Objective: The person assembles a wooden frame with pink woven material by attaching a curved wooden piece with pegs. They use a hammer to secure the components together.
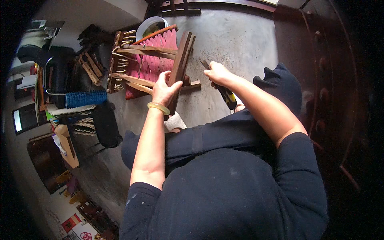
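Observation:
A wooden folding stool frame lies tipped over in front of me, with a pink cloth piece behind its bars. Pale cord loops wrap its left rail. My left hand is closed round the thick dark wooden rail on the stool's near right side, thumb toward the right. To the right of that rail, apart from it, my right hand grips a hand tool with a black-and-yellow handle. Its short dark tip points up and left; the exact kind is unclear.
Dark crumbs lie scattered on the grey floor. Behind the stool stands a white bucket. To the left are wood pieces, a blue spiky roller and a black stool. Dark wooden furniture borders the right.

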Available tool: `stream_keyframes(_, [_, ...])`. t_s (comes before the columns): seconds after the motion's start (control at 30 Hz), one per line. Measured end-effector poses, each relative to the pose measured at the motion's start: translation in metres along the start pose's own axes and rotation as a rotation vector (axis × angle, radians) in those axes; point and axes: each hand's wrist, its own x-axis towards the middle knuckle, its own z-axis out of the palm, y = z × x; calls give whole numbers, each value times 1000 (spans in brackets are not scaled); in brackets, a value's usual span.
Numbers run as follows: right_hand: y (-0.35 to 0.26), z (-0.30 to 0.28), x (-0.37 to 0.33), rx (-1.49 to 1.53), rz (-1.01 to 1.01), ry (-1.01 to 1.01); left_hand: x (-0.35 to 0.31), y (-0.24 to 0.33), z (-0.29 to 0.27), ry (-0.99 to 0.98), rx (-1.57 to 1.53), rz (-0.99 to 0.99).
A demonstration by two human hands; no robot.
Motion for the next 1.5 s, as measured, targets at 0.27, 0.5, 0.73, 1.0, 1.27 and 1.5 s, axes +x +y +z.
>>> stream_keyframes(0.27, [28,42,-21,-83,-74,-91,-66,-31,-43,329,-101,-154])
stream_keyframes(0.5, [18,77,-46,-543,-486,100,-106,-54,-28,171,-223,-349])
stream_keyframes(0.73, [-15,71,-26,-758,-590,294,-120,-14,-26,104,410,-158])
stream_keyframes(1.0, [-2,131,-32,-731,-622,239,-114,-20,-18,114,393,-83])
stream_keyframes(1.27, [-23,107,-32,-670,-467,202,-116,-18,-18,133,439,-65])
stream_keyframes(1.5, [9,136,-40,-693,-578,150,-112,-21,-13,133,360,-76])
